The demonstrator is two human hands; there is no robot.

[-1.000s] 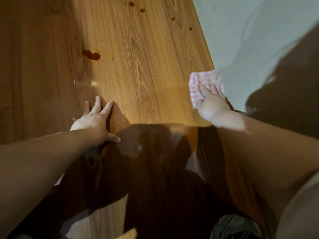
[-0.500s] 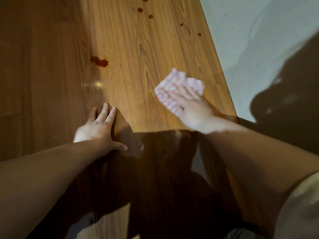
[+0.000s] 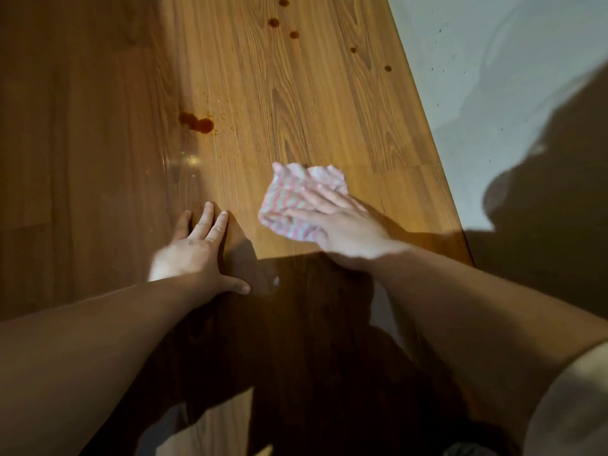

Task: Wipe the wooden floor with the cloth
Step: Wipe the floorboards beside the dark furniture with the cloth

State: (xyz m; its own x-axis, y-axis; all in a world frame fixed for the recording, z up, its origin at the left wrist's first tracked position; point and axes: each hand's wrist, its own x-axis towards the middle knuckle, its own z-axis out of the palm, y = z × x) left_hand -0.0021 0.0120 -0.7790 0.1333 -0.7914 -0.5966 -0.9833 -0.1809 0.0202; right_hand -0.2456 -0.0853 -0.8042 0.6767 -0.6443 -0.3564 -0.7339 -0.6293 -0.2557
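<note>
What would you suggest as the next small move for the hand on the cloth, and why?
Probably slide the pink-and-white striped cloth forward and leftward across the brown wooden floor toward the dark reddish-brown spill. The right hand presses it flat with straight fingers, and the spill lies unwiped ahead of the left hand, which rests flat on the floor.

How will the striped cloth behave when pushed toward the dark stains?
The cloth looks floppy: its edges are crumpled, so it would probably bunch rather than slide flat. It seems thin and light, likely moving only where the right hand presses it on the wooden floor.
</note>
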